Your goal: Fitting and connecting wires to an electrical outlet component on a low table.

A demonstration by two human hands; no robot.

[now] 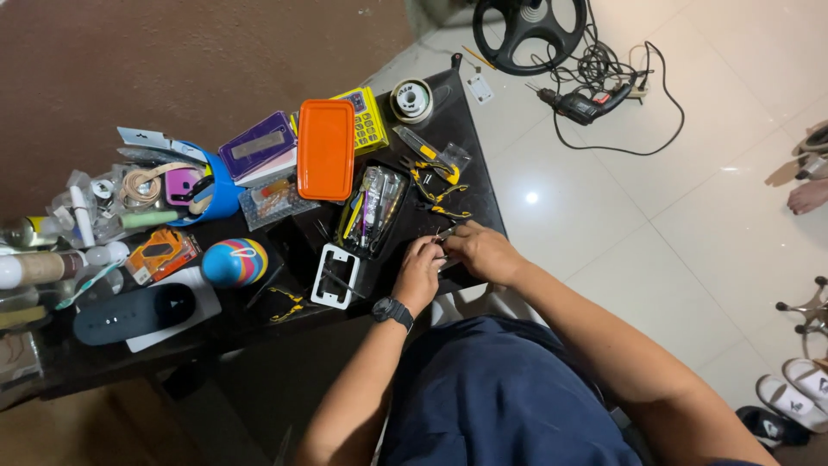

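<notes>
— Between the hands (448,259), something small and metallic; too tiny to tell. Fingers hide most of it.
— And the table (259,328)?
— Cut off at the left edge. Clutter (52,259) there blurred. Foot (809,197) cropped at right.

Both forearms reach forward and meet in front of the body. The left hand (419,272) is curled, knuckles up, its wrist bent slightly inward, fingers pinched together at the tips. The right hand (483,250) lies just beside it, palm down, fingers bent toward the left fingertips so that the two hands touch. Both elbows are bent, upper arms close to the torso
</notes>
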